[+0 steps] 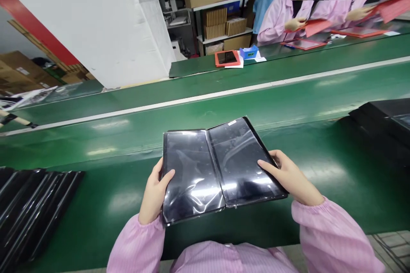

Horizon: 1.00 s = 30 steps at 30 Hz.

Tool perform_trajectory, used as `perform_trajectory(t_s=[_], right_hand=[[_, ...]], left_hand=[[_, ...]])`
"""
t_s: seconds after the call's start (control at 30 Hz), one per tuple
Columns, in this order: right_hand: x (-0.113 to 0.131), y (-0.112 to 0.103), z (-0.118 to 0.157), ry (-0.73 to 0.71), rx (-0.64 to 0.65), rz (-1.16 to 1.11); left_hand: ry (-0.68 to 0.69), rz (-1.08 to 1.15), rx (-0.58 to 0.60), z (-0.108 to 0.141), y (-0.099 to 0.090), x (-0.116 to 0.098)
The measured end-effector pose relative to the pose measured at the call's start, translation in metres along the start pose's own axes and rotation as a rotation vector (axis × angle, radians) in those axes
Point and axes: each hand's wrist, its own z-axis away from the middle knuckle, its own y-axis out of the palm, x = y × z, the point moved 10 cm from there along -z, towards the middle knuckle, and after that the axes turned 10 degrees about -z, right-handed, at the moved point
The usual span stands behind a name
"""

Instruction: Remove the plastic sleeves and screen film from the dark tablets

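Left hand (155, 193) is clasped on the lower-left edge of a film-wrapped black folding panel (221, 166), thumb laid on its face; right hand (291, 176) grips the right edge likewise. Panel is held opened above a green conveyor belt (80, 204).
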Motion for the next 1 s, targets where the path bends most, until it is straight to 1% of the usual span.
perform_trajectory(t_s=[0.13, 0.2, 0.3, 0.33, 0.37, 0.4, 0.43, 0.47, 0.53, 0.57, 0.63, 0.67, 0.7, 0.77, 0.87, 0.93, 1.0], right_hand=[[0.005, 0.001, 0.008, 0.122, 0.054, -0.33], [0.012, -0.007, 0.009, 0.141, 0.037, -0.404], [0.023, -0.022, 0.011, 0.144, -0.01, -0.485], [0.026, -0.022, 0.012, 0.14, -0.014, -0.515], [0.03, -0.018, 0.014, 0.128, -0.006, -0.542], [0.034, -0.008, 0.016, 0.108, 0.02, -0.562], [0.038, 0.007, 0.019, 0.081, 0.063, -0.576], [0.042, 0.026, 0.022, 0.051, 0.119, -0.582], [0.048, 0.074, 0.03, -0.009, 0.275, -0.588], [0.049, 0.096, 0.032, -0.026, 0.317, -0.588], [0.049, 0.128, 0.034, -0.074, 0.347, -0.581], [0.049, 0.138, 0.034, -0.104, 0.349, -0.569], [0.05, 0.144, 0.034, -0.133, 0.347, -0.551], [0.051, 0.148, 0.034, -0.175, 0.336, -0.49], [0.049, 0.143, 0.035, -0.188, 0.279, -0.358], [0.049, 0.139, 0.038, -0.188, 0.236, -0.284], [0.05, 0.139, 0.042, -0.188, 0.221, -0.251]], left_hand=[[-0.084, 0.172, 0.096, -0.003, 0.004, 0.006], [-0.125, 0.205, 0.093, -0.004, 0.004, 0.014], [-0.186, 0.229, 0.049, -0.004, 0.002, 0.028], [-0.194, 0.242, 0.036, -0.005, 0.002, 0.031], [-0.193, 0.263, 0.034, -0.006, 0.003, 0.032], [-0.188, 0.287, 0.04, -0.006, 0.005, 0.034], [-0.185, 0.309, 0.049, -0.007, 0.007, 0.035], [-0.188, 0.327, 0.06, -0.007, 0.009, 0.037], [-0.213, 0.342, 0.063, -0.006, 0.011, 0.042], [-0.239, 0.339, 0.048, -0.004, 0.01, 0.046], [-0.285, 0.357, 0.034, -0.001, 0.009, 0.05], [-0.297, 0.382, 0.05, 0.0, 0.011, 0.049], [-0.305, 0.411, 0.078, 0.002, 0.014, 0.046], [-0.311, 0.446, 0.138, 0.005, 0.021, 0.038], [-0.339, 0.366, 0.161, 0.01, 0.022, 0.027], [-0.364, 0.265, 0.15, 0.013, 0.014, 0.028], [-0.377, 0.154, 0.128, 0.013, -0.001, 0.036]])
